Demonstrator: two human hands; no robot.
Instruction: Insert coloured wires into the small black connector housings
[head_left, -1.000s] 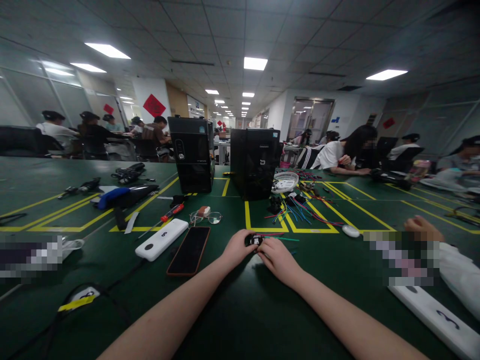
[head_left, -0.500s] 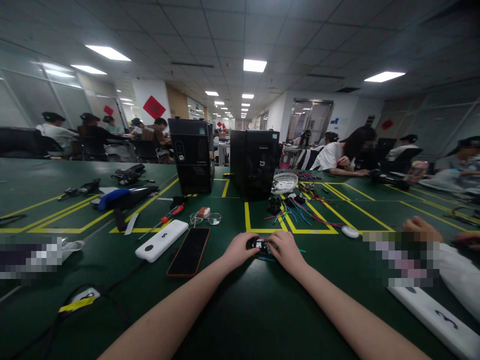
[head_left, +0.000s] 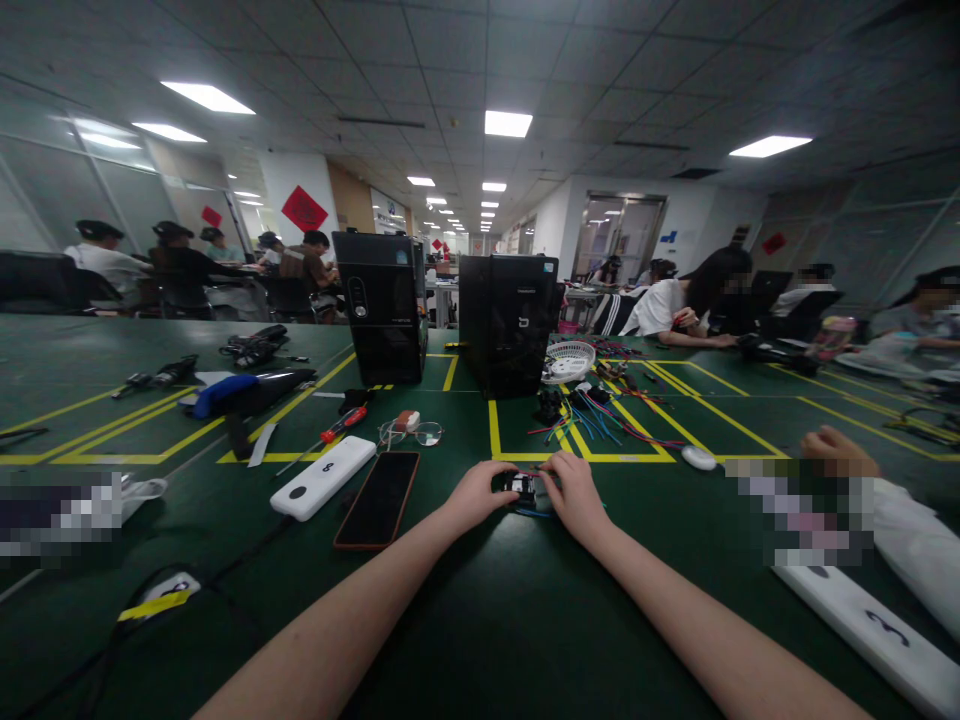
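My left hand (head_left: 477, 494) grips the left side of a small black-and-white electrical part (head_left: 520, 488), its thumb and fingers curled round that edge. Close against the part's right side is my right hand (head_left: 576, 496), its thumb and fingertips drawn together. Whatever those fingertips pinch is too small to make out. Thin blue wires (head_left: 535, 514) stick out below the part, low over the green table. To the left of my hands lies a dark phone with an orange-brown edge (head_left: 378, 500).
Two black computer towers (head_left: 381, 310) stand ahead. Loose coloured wires (head_left: 592, 425) and a white basket (head_left: 570, 362) lie right of them. At left are a white power strip (head_left: 324, 478), a screwdriver (head_left: 344, 424) and glasses (head_left: 429, 434). A co-worker's hand (head_left: 838, 452) is at right.
My right hand has shifted slightly, its fingers lifted and drawn a little away from the part, more of which now shows. My left hand stays on it.
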